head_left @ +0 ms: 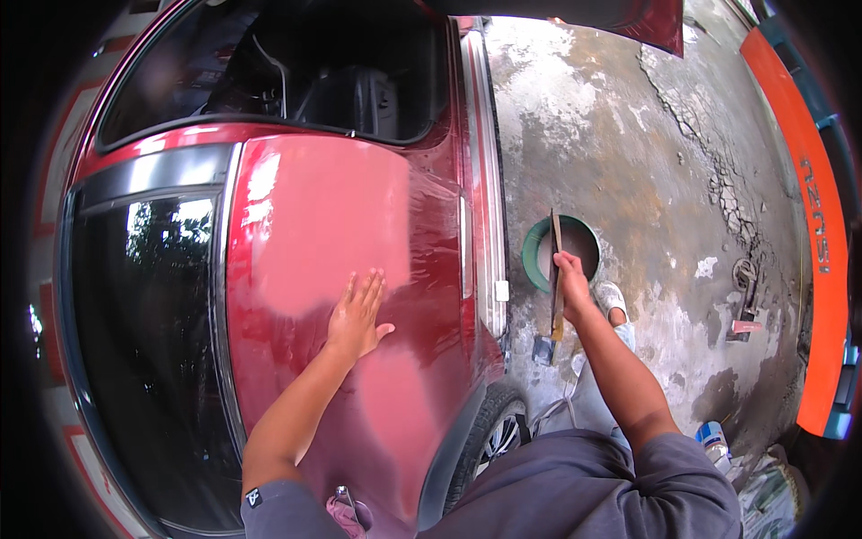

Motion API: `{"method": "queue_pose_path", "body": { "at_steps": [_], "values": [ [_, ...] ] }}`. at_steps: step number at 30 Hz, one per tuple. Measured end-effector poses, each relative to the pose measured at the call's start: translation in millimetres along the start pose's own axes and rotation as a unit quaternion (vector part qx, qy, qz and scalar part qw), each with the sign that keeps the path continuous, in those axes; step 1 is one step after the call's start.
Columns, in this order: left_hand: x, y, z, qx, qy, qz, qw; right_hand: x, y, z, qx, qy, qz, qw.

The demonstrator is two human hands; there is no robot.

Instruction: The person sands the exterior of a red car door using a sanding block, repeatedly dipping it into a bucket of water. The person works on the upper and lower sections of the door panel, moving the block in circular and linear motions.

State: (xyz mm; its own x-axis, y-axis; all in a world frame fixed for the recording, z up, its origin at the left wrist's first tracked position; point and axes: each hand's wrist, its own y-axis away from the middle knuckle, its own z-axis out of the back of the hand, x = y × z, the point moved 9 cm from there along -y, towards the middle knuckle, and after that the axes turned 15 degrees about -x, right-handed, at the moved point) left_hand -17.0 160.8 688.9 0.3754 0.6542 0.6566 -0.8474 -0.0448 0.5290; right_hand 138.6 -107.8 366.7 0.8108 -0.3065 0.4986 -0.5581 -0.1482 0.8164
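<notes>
My left hand [359, 316] lies flat with fingers stretched on the side panel [435, 314] of a dark red vehicle. It touches the lower edge of a large, dull pink patch [332, 225]. A smaller pink patch [395, 404] is just below that hand. My right hand [573, 280] is closed around a long thin board [558, 310], seen nearly edge-on, so its faces are mostly hidden. The board is held above a green bucket [533, 260] with greyish liquid inside. A small blue-grey piece [543, 350] shows by the board's near end.
A vehicle wheel [505, 436] is near my legs. My shoe [612, 301] stands beside the bucket on a stained, cracked concrete floor [646, 225]. To the right are a long orange panel [826, 251], a blue-and-white can [711, 436] and a metal part [744, 301].
</notes>
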Motion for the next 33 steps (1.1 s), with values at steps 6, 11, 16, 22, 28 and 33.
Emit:
{"method": "queue_pose_path", "body": {
  "at_steps": [6,11,16,22,28,33],
  "values": [
    [-14.6,88.0,28.3,0.02,0.046,-0.023,0.998,-71.7,59.3,-58.3,-0.007,0.084,-0.025,0.996],
    [19.9,146.2,55.3,-0.042,0.252,-0.026,0.966,-70.9,134.3,-161.6,0.078,0.175,0.071,0.979],
    [128.4,144.2,92.2,-0.159,0.123,0.053,0.978,-9.8,192.5,-259.6,0.106,0.164,0.268,0.943],
    [169.2,127.1,115.7,-0.212,0.142,0.088,0.963,34.1,179.5,-335.2,0.032,0.107,0.41,0.905],
    [173.4,124.7,103.3,-0.208,0.187,0.128,0.952,-18.4,252.3,-299.8,0.024,0.083,0.544,0.835],
    [182.3,117.6,101.0,-0.207,0.209,0.143,0.945,-30.8,273.2,-275.7,0.117,0.079,0.58,0.802]
  ]
}}
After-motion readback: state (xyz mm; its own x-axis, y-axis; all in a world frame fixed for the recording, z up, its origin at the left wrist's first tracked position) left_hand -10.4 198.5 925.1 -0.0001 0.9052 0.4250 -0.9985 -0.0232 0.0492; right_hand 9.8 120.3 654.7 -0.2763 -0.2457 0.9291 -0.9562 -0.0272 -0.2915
